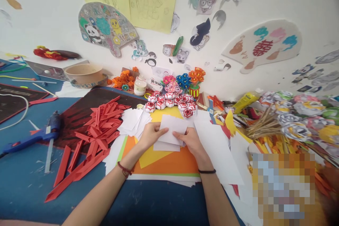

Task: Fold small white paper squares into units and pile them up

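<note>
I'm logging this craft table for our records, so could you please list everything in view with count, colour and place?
white paper piece: one, white, held in both hands at centre
white paper squares: a loose pile, white, left of the hands
folded red strips: many, red, heaped on the left
glue gun: one, blue, far left on the table
coloured sheets: several, orange, yellow and white, under the hands
paper balls: about a dozen, red and white, beyond the hands
bowl: one, beige, back left
wooden sticks: a bundle, tan, right
left hand: one, gripping the paper's left edge
right hand: one, gripping its right edge
</note>
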`<state>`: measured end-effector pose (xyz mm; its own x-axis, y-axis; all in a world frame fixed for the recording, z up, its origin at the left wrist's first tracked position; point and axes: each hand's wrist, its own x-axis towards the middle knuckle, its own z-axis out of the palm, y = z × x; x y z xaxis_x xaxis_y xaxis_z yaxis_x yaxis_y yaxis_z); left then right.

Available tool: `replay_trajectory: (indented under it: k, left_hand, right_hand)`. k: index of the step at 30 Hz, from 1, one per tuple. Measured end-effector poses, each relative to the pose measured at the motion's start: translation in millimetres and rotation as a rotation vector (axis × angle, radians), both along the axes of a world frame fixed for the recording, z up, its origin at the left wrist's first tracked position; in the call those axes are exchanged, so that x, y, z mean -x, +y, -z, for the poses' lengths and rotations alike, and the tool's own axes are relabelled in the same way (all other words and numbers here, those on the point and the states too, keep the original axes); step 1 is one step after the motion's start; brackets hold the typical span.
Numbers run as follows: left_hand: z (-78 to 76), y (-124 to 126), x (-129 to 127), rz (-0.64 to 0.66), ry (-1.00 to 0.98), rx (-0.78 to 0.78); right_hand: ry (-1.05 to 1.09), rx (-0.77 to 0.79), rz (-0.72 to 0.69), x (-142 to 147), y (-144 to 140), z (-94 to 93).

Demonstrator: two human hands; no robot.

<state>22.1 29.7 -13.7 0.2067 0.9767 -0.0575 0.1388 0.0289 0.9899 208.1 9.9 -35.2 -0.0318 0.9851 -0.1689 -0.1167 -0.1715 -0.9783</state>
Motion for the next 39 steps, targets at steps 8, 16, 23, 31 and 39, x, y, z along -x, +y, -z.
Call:
replay_trajectory:
  k: [8,16,23,31,39]
  left_hand:
    - [6.0,2.1,0.9,0.01,0.05,-0.019]
    - [6.3,1.9,0.9,-0.01,0.035,-0.035]
    - [3.0,0.8,0.6,0.017,-0.063,-0.001]
    - [-1.8,1.8,1.7,0.144,-0.037,-0.069]
    - [11.6,4.5,3.3,0.092,0.098,-0.044]
  right_hand:
    - [0.047,-0.01,0.016,1.3,0.9,-0.8]
    - [0.038,0.025,0.047,0.2,1.9,1.4]
    - [0.051,0.02,-0.013,-2.3,-0.9,-8.1]
    - [-0.012,-0.03,-0.009,-0.5,-1.8,-12.9]
    - [-0.035,0.016,0.074,-6.5,3.0,-1.1]
